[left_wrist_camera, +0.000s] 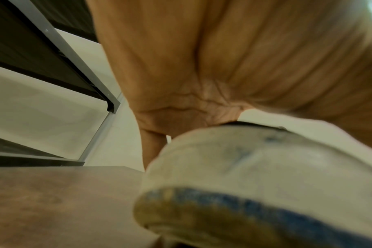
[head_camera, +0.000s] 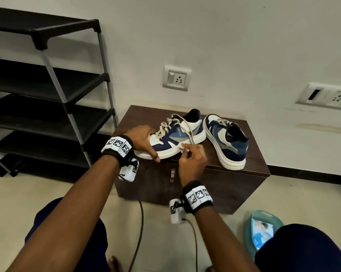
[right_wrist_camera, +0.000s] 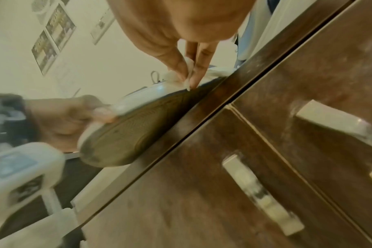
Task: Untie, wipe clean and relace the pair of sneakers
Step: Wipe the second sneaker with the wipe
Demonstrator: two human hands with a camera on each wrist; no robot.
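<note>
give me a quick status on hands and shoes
Left hand grips near sneaker at toe, tilted. Right hand pinches wipe against its midsole. Second sneaker untouched. Nothing blocking.

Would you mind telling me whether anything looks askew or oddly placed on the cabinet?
The near sneaker is tipped up off the cabinet, its toe overhanging the front edge, held by the left hand. Its laces hang loose.
</note>
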